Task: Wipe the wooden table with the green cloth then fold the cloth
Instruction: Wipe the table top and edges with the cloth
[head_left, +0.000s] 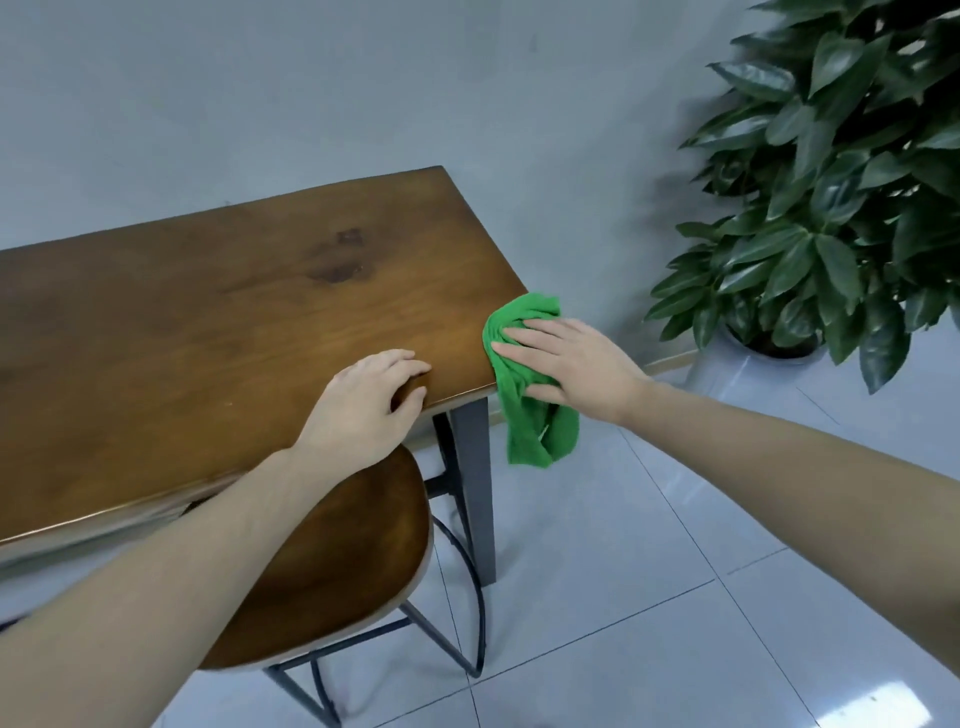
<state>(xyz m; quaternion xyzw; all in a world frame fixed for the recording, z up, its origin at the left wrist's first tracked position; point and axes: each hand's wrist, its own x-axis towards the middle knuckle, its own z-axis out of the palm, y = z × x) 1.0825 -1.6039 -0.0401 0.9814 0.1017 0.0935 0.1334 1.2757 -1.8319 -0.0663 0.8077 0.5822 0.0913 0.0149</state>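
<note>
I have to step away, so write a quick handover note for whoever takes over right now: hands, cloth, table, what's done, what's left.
Left hand: curled over the near edge of the wooden table, holding nothing.
Right hand: flat on the green cloth, pressing it at the table's right end.
Cloth: bunched, part on the tabletop corner, the rest hanging off the edge beside the table leg.
Done: wiping appears under way; how much is covered cannot be told. A dark patch shows mid-table, possibly wood grain.
Left: finish wiping, then fold the cloth.
</note>
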